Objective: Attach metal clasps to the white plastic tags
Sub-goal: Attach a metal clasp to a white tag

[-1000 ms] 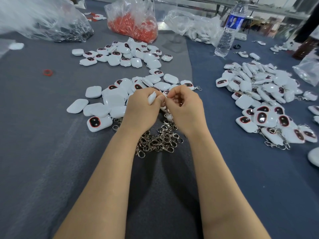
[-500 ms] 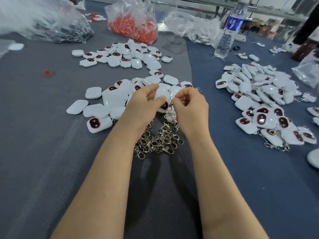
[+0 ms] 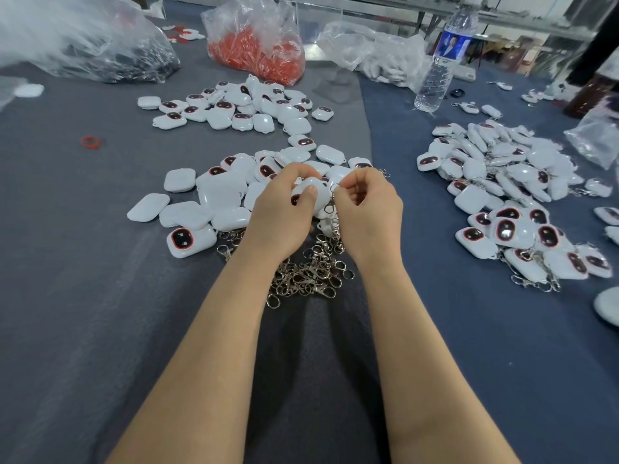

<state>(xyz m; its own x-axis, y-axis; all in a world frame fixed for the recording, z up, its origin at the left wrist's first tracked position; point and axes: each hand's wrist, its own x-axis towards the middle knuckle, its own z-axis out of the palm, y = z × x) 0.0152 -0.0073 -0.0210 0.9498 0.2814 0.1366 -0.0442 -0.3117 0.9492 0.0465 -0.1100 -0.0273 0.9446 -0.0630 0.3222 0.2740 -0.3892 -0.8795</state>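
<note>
There is one view here, from a wide-angle camera worn on the person's head. It looks forward and down along both bare forearms. It sits close in, so the left hand (image 3: 281, 212) and right hand (image 3: 368, 212) land in the middle of the picture, low over the grey cloth-covered table (image 3: 100, 329). The lens faces the far side, where the water bottle (image 3: 438, 61) at far right and the clear bag of red pieces (image 3: 258, 45) run along the top edge, and straight lines bow toward the corners.

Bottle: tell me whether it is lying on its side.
No, the bottle stands upright on its base, beyond the right-hand pile of tags.
</note>
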